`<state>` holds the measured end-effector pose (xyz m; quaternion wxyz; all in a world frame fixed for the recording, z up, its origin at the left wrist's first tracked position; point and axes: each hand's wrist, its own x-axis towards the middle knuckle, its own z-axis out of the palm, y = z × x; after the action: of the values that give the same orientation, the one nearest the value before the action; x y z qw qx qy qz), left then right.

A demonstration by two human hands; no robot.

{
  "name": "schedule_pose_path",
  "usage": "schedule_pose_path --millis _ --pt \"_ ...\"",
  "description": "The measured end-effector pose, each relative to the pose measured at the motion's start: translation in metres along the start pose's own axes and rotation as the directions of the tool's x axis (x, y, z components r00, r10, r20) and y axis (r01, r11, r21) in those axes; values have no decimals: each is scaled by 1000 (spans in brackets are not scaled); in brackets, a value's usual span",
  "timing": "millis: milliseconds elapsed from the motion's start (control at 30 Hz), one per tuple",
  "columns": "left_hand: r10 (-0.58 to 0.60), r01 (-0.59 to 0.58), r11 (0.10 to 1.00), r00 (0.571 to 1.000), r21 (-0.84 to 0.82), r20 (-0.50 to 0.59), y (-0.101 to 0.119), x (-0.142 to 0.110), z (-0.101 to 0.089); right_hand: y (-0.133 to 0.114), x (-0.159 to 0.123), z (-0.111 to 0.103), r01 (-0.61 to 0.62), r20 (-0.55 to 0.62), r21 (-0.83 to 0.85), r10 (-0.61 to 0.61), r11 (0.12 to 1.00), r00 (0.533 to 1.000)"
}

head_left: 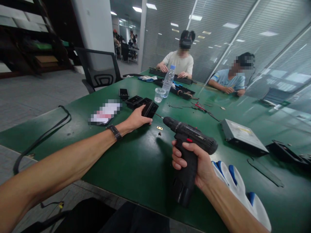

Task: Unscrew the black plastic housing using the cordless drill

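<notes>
Across the frame's centre spreads the green worktop (116, 168). Right of centre, the right hand (191, 158) wraps the cordless drill (191, 136); left of the drill's bit, the left hand (138, 119), partly open, grips the black housing (150, 108).

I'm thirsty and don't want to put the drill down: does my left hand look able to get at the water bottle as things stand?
Probably not yet: the left hand holds a black box, and the cup stands just before the bottle.
</notes>
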<state>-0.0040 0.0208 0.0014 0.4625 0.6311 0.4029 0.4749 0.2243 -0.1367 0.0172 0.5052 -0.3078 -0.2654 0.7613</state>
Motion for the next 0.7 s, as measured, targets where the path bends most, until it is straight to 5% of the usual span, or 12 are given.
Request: schedule_pose_path --millis 700 --pt "-27 26 999 1000 40 15 -13 5 -6 3 1 -2 -4 -25 35 5 999 1000"
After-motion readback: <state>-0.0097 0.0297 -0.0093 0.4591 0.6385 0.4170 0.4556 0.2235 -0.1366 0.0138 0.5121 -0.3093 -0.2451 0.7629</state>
